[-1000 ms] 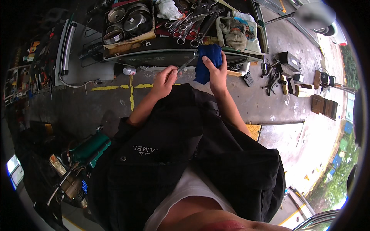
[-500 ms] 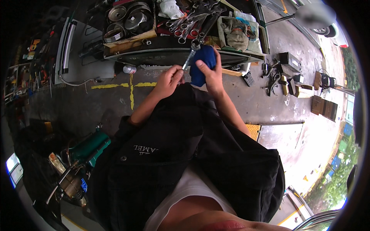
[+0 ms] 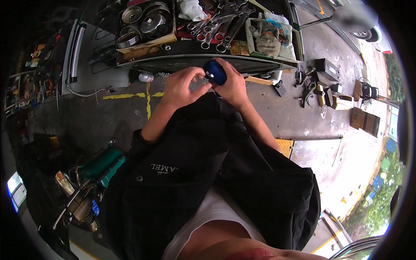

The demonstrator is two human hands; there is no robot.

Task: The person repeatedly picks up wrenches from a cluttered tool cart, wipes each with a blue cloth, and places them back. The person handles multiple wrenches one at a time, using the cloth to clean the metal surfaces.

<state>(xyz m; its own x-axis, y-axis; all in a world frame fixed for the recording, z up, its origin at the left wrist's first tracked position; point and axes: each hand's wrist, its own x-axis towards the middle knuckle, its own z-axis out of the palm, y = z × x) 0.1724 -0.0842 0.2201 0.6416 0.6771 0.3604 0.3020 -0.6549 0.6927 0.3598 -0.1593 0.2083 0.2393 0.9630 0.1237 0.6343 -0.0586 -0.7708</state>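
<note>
My right hand (image 3: 233,89) is closed round a dark blue cloth (image 3: 219,73), bunched into a smooth round shape in front of the tool cabinet. At the cloth's left side my left hand (image 3: 182,90) has its fingers and thumb curved in, closed at the end of a wrench (image 3: 209,74). Only a small shiny bit of that wrench shows; the cloth and fingers hide the rest. Just beyond both hands, several combination wrenches (image 3: 212,32) lie in the open top of the cabinet (image 3: 173,65).
A box of round metal cups (image 3: 149,19) stands at the left of the cabinet top, a tray with grey gloves (image 3: 266,39) at its right. A white bottle (image 3: 146,78) is on the floor. Boxes and parts (image 3: 325,71) lie farther right, a green machine (image 3: 102,167) lower left.
The wrench, earlier pointing away with its ring end and shaft in sight, is now mostly hidden. The blue cloth has gone from a long upright shape to a rounder one, and the hands have shifted together.
</note>
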